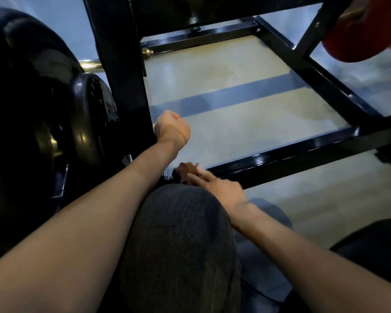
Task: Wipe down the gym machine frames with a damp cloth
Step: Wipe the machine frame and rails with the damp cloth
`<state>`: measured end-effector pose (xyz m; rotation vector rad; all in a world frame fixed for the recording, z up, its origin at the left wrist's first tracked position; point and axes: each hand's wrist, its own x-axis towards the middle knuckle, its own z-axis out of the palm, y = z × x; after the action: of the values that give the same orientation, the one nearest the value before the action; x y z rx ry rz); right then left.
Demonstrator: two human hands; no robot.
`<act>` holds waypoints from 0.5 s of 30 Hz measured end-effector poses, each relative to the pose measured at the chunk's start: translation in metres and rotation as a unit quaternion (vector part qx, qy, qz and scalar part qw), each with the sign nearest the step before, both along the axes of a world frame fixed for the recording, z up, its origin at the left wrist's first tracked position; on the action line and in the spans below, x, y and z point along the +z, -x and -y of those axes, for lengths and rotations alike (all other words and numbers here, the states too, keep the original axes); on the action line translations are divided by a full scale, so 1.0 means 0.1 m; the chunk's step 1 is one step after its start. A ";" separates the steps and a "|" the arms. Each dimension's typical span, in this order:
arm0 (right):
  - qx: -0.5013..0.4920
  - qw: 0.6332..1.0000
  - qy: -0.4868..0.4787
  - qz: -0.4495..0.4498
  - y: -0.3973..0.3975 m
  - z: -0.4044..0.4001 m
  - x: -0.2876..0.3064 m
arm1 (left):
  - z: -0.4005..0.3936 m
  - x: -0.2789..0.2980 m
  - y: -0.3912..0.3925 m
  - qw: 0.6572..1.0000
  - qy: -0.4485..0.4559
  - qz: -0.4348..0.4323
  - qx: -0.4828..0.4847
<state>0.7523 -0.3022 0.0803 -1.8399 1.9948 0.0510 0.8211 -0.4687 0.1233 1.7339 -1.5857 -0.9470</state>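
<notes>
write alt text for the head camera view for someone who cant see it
Seen from above, a person's left hand grips a black upright post of a gym machine, while the right hand reaches with straight fingers to the low frame bar by their knee. Black weight plates hang left.

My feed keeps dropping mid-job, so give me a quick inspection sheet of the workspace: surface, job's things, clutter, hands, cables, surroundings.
Surface: glossy beige floor crossed by a grey-blue stripe.
Job's things: glossy black steel machine frame, upright post and low front bar; the cloth cannot be made out.
Clutter: nothing seen.
Hands: left hand curled against the upright post, contents hidden; right hand with straight fingers at the front bar's near end, a blurred brownish shape at its fingertips.
Cables: nothing seen.
Surroundings: black round weight plates on a brass-coloured peg, red padded cushion, the person's grey-clad knee.
</notes>
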 end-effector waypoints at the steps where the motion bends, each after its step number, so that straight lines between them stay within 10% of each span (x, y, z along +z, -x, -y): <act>1: -0.033 0.999 0.019 -0.024 0.20 -0.03 0.01 | 0.00 0.00 0.00 1.000 0.004 0.009 0.005; 7: -0.250 0.961 -0.042 -0.110 1.11 -0.03 0.05 | -0.05 0.02 0.02 0.999 0.003 0.038 -0.006; 15: 0.069 0.993 0.004 0.101 -0.08 0.28 0.02 | -0.16 -0.20 0.09 0.997 -0.028 0.062 -0.031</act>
<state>0.7600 -0.3303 0.0824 -1.9032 1.7331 -0.0987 0.8120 -0.4522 0.1034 1.8228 -1.7159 -0.9360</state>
